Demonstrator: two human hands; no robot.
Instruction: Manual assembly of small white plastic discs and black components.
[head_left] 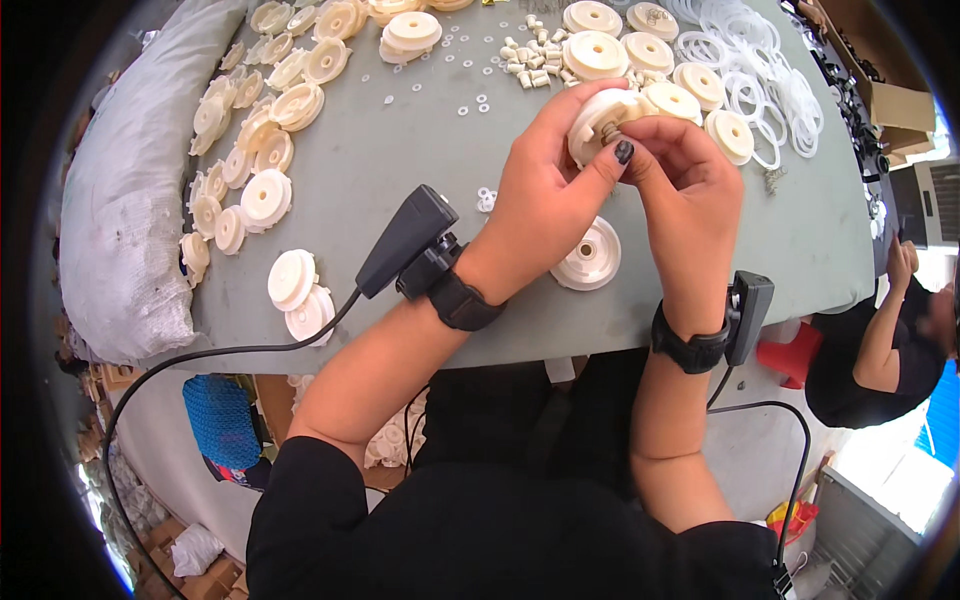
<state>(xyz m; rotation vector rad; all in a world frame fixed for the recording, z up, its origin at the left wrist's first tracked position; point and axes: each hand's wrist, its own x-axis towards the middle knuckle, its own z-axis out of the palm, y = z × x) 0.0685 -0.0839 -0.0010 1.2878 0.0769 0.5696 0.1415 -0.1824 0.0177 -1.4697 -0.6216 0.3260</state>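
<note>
Grey-green table (400, 150) fills the upper frame. Cream plastic wheels (250, 150) lie in rows along its left edge; one more wheel (590, 255) lies at centre. Small cream pegs (530, 62) and loose washers (470, 100) sit at upper centre. White rings (760, 80) are heaped at upper right. A grey sack (120, 230) lies at far left. A seated person (880, 350) shows at right edge.

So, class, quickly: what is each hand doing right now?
Left hand: closed on a cream plastic disc, held above the table.
Right hand: fingertips pinched on a small part at the disc's centre.
</note>
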